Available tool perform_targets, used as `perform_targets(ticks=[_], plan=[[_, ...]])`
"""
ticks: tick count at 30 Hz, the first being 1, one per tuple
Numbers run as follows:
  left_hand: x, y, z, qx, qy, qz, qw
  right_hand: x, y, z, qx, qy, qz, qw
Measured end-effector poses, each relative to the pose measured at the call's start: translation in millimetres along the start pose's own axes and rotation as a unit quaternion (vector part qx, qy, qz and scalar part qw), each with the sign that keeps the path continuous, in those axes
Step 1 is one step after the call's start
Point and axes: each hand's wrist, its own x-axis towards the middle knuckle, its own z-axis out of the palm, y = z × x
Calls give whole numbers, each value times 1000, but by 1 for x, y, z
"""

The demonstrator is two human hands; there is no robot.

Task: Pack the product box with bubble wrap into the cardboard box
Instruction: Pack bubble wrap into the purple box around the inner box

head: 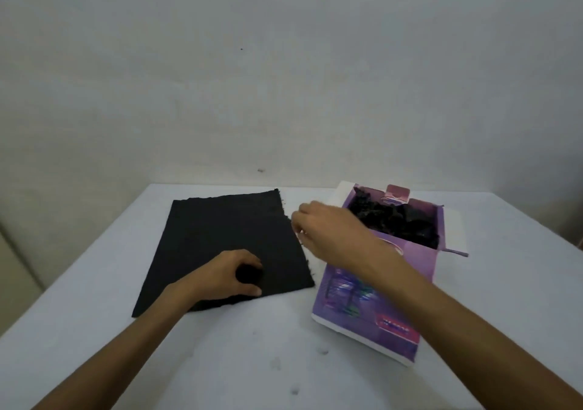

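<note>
A flat black sheet (227, 239) lies spread on the white table, left of centre. My left hand (230, 275) rests on its near part, fingers curled around a small black lump. To the right stands a purple printed box (378, 302) with its top flaps raised and crumpled black material (397, 220) inside. My right hand (328, 230) hovers over the sheet's right edge, next to the box's left wall, fingers bent downward; whether they pinch the edge is unclear.
The white table (252, 362) has a few small dark specks near its front. A plain pale wall rises behind the table's far edge. A beige panel shows at the far left.
</note>
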Motion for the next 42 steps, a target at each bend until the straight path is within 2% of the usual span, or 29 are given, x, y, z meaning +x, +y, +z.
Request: perform_targets(ticks=[3,7,9,13,15,18,20,21,23,25,26,27,29,31,32,36,40,42], plan=[[-6,-1,3,5,6,8,1000,11,-14,35,42,-58,-8,997],[-10,-6,13,1,90,41,995,7,-21,80,52,-150,-22,987],[-13,-6,13,-32,121,35,992,4,-23,94,47,-156,-18,987],[-20,3,-4,-63,160,17,985,5,-28,87,78,-103,2,992],[-26,14,-27,-66,123,8,990,5,-31,80,125,-84,5,989],[-41,25,-62,-35,39,-3,999,4,-38,73,249,-103,12,963],[-53,33,-78,6,32,-32,999,7,-40,72,284,-124,25,950],[-57,37,-83,67,53,-45,995,8,-39,69,295,-137,45,944],[-64,46,-87,221,168,-21,961,10,-34,65,296,-152,98,938],[-69,53,-85,269,285,58,918,11,-26,61,176,-154,139,962],[-70,52,-81,273,300,85,910,12,-22,61,104,-169,151,968],[-71,51,-75,284,284,97,911,13,-20,60,64,-192,155,967],[-68,43,-56,305,200,87,927,16,-17,61,63,-227,146,961],[-60,29,-37,320,93,23,943,19,-13,59,126,-244,131,953],[-55,22,-32,317,64,4,946,20,-11,58,167,-248,131,945],[-43,0,-43,212,107,-3,971,16,-15,51,289,-258,128,913],[-59,-3,-81,148,179,-18,972,7,-26,46,344,-289,121,885],[-65,3,-96,142,192,-22,971,4,-27,51,405,-324,140,844]])
